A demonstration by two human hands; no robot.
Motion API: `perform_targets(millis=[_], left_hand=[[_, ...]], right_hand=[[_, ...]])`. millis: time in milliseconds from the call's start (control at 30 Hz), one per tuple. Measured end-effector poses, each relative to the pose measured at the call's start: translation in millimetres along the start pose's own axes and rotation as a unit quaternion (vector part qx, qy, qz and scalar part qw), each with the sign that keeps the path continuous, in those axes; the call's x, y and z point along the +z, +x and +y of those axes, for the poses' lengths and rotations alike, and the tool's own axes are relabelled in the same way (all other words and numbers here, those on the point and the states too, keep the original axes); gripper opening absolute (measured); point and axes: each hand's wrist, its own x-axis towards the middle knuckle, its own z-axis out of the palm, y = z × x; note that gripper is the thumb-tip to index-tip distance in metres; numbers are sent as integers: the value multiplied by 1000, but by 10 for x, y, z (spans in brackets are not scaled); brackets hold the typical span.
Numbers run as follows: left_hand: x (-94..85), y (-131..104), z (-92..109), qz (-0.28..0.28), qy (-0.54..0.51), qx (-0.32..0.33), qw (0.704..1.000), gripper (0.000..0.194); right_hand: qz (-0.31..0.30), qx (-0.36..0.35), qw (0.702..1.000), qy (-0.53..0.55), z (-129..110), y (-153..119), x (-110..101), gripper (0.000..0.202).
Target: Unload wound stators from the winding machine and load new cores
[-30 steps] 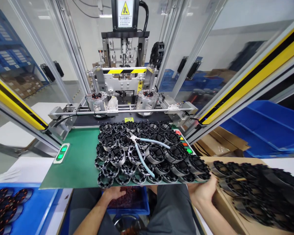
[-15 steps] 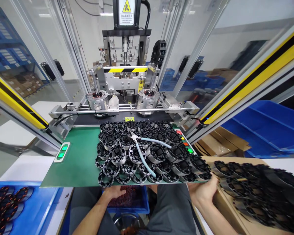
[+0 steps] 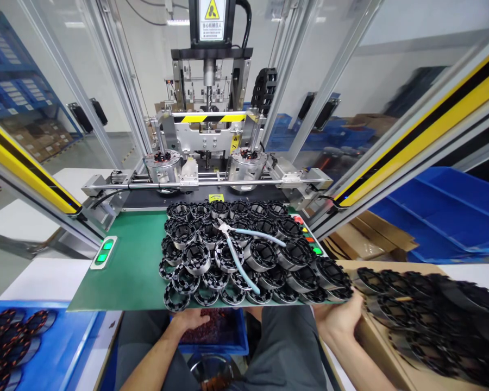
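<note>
My left hand (image 3: 193, 319) rests below the front edge of the green mat (image 3: 124, 260), its visible fingers stretched out flat and its fingertips partly hidden. My right hand (image 3: 342, 317) is at the mat's front right corner, beside the end of the stacked rings; its fingers are mostly hidden behind the edge. Several rows of black-and-silver slotted rings (image 3: 196, 257), which look like motor stator cores, are piled on the mat. Lying across the pile is a pair of cutting pliers (image 3: 237, 262) with pale blue handles, jaws pointing away from me and handles spread.
Behind the rings stands a machine with two round metal fixtures (image 3: 246, 165), each holding a copper-wound part. A green-lit button box (image 3: 105, 252) sits at left. More rings (image 3: 415, 309) fill a cardboard box at right. Wound rings lie in a blue tray (image 3: 75, 336); a blue bin (image 3: 240, 331) is below.
</note>
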Motion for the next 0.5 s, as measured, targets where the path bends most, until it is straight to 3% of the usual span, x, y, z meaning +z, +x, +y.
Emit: perform_targets(millis=[133,500], left_hand=[[-13,-15,22,7,3,2,1000,64],[-24,-30,29,13,10,9,1000,65]], right_hand=[[14,13,1000,7,-15,-27,32,45],[-22,-11,1000,-1,-1,-34,31,44]])
